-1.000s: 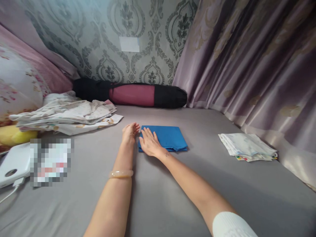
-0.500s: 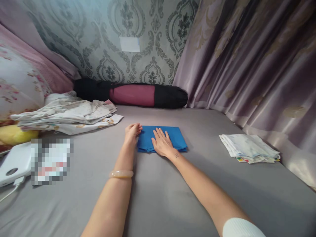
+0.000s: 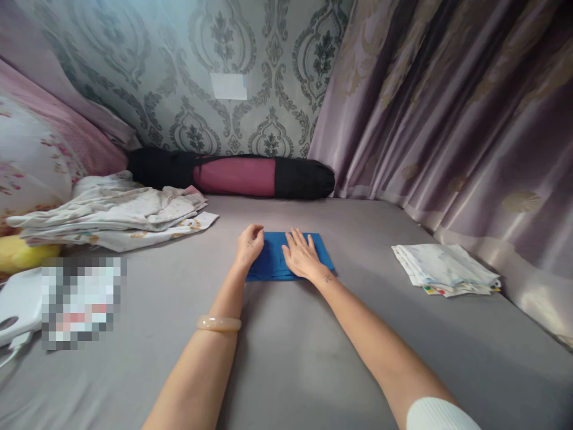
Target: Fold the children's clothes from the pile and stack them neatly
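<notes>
A folded blue cloth (image 3: 274, 257) lies flat on the grey bed sheet, with layered edges along its near side. My right hand (image 3: 302, 254) rests palm down on its right half, fingers stretched out and slightly spread. At the cloth's left side is my left hand (image 3: 251, 243), its fingers curled in near the far left corner and the hand overlapping the edge. Whatever those fingers may hold is hidden behind the hand.
White patterned clothes (image 3: 120, 209) are piled at the left, near a white device with a cable (image 3: 20, 304). A folded white stack (image 3: 447, 266) lies at the right. Along the wall stretches a black and maroon roll bag (image 3: 235, 176); a curtain (image 3: 380, 119) hangs at the right.
My left hand has moved inward over the cloth's left edge and turned, its back now showing more. My right hand stays flat on the cloth. The view has shifted slightly.
</notes>
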Motion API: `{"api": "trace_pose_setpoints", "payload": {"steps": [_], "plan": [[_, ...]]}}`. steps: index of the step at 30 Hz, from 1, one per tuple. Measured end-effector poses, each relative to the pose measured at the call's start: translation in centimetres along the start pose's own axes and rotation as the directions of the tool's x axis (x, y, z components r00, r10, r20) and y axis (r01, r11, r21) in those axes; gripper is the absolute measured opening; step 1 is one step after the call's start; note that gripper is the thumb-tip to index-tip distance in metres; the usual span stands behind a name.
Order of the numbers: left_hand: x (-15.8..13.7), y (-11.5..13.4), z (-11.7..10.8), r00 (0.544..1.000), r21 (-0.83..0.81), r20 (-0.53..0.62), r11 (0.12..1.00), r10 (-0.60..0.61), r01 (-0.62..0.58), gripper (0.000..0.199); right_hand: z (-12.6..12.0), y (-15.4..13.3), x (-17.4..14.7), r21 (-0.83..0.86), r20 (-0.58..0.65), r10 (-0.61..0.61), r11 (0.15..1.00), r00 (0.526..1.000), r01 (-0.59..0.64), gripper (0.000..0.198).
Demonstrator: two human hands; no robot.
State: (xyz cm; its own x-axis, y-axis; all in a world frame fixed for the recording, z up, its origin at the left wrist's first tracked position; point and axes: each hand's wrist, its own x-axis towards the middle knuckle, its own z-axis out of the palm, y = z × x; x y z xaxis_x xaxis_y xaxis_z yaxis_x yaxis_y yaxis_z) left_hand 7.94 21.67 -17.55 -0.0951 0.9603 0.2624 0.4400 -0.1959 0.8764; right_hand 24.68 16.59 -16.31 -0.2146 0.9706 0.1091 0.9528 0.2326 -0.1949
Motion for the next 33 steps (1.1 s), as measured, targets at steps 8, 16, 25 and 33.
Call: {"api": "trace_pose_setpoints", "payload": {"steps": [8,16,25,33], "plan": [[-2.5,0.5,2.2,0.901,0.569,0.375,0.714,0.217,-0.409,0.046,0.6,2.2,-0.2,-0.049,0.037,-0.016,0.999,0.999,0.018,0.055],[-2.8,0.8,2.6,0.873,0.683,0.477,0.582,0.102,-0.441,0.052,0.7,1.9,-0.2,-0.037,0.061,-0.013,0.999,0.998,0.015,0.053],[-2.5,1.1,2.5,0.880,0.671,0.450,0.591,0.154,-0.447,0.050,-0.2,3.0,0.2,0.048,0.036,0.032,0.998,0.999,-0.034,0.054],[-2.3,0.7,2.8,0.907,0.703,0.410,0.600,0.097,-0.383,0.052,0.1,4.7,0.5,0.038,0.039,0.226,0.973,0.973,-0.228,0.059]]}}
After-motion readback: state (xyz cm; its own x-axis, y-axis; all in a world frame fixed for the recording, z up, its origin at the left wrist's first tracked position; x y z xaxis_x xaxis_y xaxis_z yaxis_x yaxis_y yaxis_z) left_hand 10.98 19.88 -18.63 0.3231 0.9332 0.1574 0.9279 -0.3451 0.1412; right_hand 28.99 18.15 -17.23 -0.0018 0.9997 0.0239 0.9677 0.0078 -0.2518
